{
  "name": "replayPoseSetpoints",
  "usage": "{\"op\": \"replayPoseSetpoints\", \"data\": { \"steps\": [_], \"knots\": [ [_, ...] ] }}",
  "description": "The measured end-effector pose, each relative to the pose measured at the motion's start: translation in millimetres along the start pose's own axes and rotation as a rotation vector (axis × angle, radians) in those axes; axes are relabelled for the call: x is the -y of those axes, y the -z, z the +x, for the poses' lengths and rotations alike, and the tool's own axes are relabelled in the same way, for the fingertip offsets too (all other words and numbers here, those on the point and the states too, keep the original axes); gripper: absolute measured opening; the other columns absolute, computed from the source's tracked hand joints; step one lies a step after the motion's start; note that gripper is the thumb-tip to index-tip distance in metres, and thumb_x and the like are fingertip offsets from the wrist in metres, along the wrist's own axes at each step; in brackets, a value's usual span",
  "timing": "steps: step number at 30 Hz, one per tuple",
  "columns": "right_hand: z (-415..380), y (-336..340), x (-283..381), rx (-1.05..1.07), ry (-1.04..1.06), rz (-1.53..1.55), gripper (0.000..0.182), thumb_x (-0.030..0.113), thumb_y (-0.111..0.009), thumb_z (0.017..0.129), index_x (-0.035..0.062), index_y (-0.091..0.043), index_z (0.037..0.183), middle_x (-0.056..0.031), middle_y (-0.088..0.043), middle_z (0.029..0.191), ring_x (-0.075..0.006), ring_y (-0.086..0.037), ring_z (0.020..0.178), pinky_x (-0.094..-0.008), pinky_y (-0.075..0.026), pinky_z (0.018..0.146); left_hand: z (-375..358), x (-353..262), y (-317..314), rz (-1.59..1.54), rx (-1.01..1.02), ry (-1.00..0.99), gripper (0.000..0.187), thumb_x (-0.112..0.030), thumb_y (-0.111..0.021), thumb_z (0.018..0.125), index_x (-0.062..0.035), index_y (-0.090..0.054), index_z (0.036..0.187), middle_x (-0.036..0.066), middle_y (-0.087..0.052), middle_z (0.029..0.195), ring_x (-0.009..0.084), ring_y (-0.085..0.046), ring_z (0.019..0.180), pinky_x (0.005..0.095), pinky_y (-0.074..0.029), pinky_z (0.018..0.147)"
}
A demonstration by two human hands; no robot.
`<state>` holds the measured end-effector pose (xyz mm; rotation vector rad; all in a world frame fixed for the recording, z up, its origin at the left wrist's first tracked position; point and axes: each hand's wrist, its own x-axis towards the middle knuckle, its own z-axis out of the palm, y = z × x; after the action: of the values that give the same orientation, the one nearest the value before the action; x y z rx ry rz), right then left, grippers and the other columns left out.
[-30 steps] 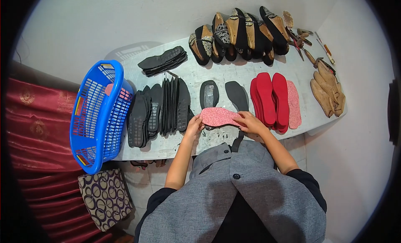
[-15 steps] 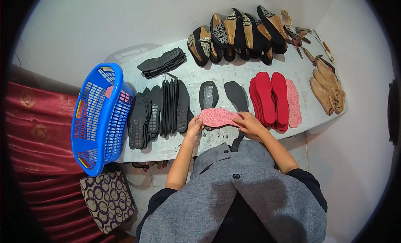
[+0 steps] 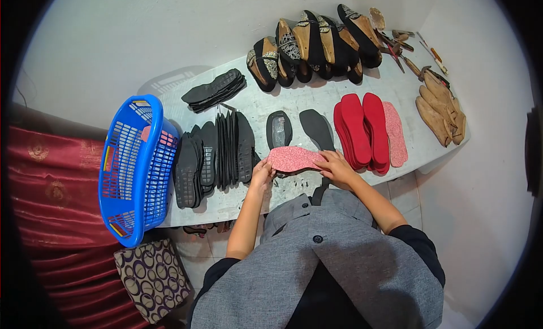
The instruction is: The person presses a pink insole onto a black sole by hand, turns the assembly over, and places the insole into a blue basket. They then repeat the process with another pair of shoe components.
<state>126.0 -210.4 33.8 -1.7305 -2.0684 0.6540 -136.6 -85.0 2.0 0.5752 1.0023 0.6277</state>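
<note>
A pink speckled insole lies crosswise between my hands, close to the table's front edge. Its left end is gripped by my left hand, its right end by my right hand. Just beyond it are two black soles: the left black sole has a shiny translucent patch, and the right black sole is plain. Right of these rests a stack of red insoles, with another pink insole beside it. Black textured soles stand in piles to the left.
At the left end is a blue plastic basket. Several shoes on wooden lasts line the back of the white table. Bare wooden lasts and hand tools lie right. A patterned box sits below the basket.
The view has shifted slightly, so the table and its contents appear a little turned. Both hands keep their hold on the pink insole in nearly the same place.
</note>
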Motion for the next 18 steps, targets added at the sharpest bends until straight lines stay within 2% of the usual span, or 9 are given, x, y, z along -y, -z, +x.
{"op": "replayPoseSetpoints", "data": {
  "steps": [5,8,11,15,18],
  "knots": [
    [0,-3,-3,-0.063,0.056,-0.007,0.043,0.017,-0.061,0.071,0.0197,-0.057,0.113,-0.012,-0.044,0.121,-0.028,-0.038,0.115,-0.0457,-0.026,0.098,-5,-4,-9,-0.02,-0.058,0.001,0.026,-0.006,-0.046,0.087,0.001,-0.048,0.113,0.0,-0.054,0.075,0.006,-0.045,0.054,0.0182,-0.037,0.047],
    [1,1,-1,-0.084,0.072,0.01,0.043,0.016,-0.062,0.068,0.0189,-0.059,0.111,-0.0123,-0.047,0.118,-0.0283,-0.04,0.113,-0.0417,-0.029,0.095,-5,-5,-3,-0.005,0.01,0.006,0.028,-0.009,-0.048,0.088,-0.0031,-0.048,0.115,-0.001,-0.058,0.079,0.0061,-0.051,0.059,0.0184,-0.042,0.052],
    [1,4,0,-0.079,0.062,0.044,0.045,0.015,-0.063,0.065,0.0186,-0.06,0.11,-0.0124,-0.048,0.116,-0.0289,-0.041,0.111,-0.0394,-0.031,0.094,-3,-3,-1,-0.005,-0.03,0.025,0.027,-0.01,-0.049,0.088,-0.0042,-0.05,0.114,-0.001,-0.058,0.08,0.0063,-0.052,0.06,0.0186,-0.044,0.054],
    [4,11,0,-0.069,0.077,0.117,0.047,0.013,-0.063,0.063,0.0161,-0.06,0.109,-0.0141,-0.05,0.112,-0.0302,-0.045,0.105,-0.0372,-0.037,0.09,-15,-17,-13,-0.029,-0.033,0.016,0.025,-0.009,-0.05,0.087,-0.0015,-0.05,0.11,-0.001,-0.057,0.076,0.0061,-0.049,0.056,0.0177,-0.04,0.049],
    [7,19,3,0.011,0.018,0.384,0.047,0.012,-0.062,0.063,0.0135,-0.06,0.11,-0.0155,-0.05,0.108,-0.0303,-0.05,0.097,-0.034,-0.041,0.084,-19,-28,-11,-0.015,0.005,-0.003,0.024,-0.013,-0.053,0.085,-0.003,-0.051,0.107,-0.001,-0.058,0.076,0.0066,-0.052,0.059,0.0179,-0.042,0.051]
  ]
}}
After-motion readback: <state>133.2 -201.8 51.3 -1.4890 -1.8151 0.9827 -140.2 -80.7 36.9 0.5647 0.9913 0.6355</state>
